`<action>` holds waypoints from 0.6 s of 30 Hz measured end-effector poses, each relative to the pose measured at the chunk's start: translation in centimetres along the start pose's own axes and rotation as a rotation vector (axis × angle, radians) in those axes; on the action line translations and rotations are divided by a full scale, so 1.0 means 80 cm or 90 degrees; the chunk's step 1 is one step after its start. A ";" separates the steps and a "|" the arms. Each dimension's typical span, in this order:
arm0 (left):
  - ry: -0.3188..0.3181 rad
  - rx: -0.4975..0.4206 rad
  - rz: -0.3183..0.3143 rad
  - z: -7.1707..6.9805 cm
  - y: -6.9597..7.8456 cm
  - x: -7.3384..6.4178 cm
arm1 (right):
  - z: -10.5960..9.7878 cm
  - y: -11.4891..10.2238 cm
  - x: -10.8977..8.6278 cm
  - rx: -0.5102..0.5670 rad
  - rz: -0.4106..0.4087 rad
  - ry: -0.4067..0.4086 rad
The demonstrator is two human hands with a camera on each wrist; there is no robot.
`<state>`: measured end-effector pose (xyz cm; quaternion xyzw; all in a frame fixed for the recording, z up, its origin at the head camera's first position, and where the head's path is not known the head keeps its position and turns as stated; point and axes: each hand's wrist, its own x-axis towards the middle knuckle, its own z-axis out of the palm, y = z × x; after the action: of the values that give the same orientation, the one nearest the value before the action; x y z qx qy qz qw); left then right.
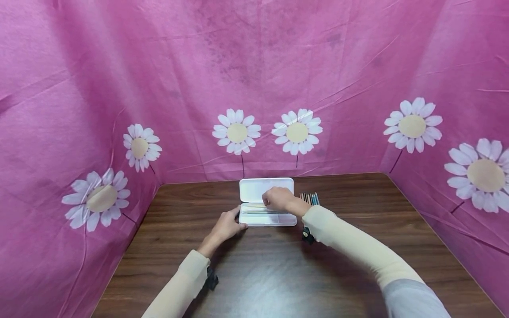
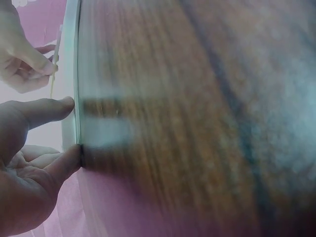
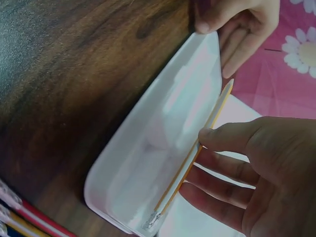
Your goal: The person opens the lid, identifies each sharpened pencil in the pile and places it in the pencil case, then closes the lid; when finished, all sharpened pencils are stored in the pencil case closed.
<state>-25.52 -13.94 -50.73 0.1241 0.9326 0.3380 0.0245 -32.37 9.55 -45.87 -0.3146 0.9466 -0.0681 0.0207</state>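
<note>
A white pencil case (image 1: 267, 219) lies on the table with its lid (image 1: 251, 190) raised at the back. My left hand (image 1: 227, 225) holds the case's left end, the thumb at the front corner and the other fingers along the side. With thumb and fingers, my right hand (image 3: 261, 168) pinches a yellow pencil (image 3: 185, 170) with a pale stripe. The pencil runs lengthwise along the back of the case's tray (image 3: 153, 148), its tip toward my left hand. In the left wrist view the same pencil (image 2: 53, 76) shows beyond the case's front edge (image 2: 77, 59).
Several coloured pencils (image 1: 314, 198) lie side by side on the brown wooden table (image 1: 254, 269), just right of the case. Some of these pencils (image 3: 37, 217) show at the lower corner of the right wrist view. A pink cloth (image 1: 191, 79) with white daisies surrounds the table.
</note>
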 end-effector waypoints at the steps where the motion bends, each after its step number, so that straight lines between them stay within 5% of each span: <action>1: 0.000 -0.001 -0.001 0.000 0.000 0.000 | 0.003 0.000 0.001 -0.005 0.002 -0.001; 18: -0.003 0.004 -0.009 0.000 0.003 -0.001 | 0.029 -0.011 -0.005 -0.050 -0.008 0.064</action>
<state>-25.43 -13.83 -50.58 0.1187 0.9343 0.3348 0.0288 -31.32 8.85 -48.08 -0.3174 0.9463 -0.0467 -0.0398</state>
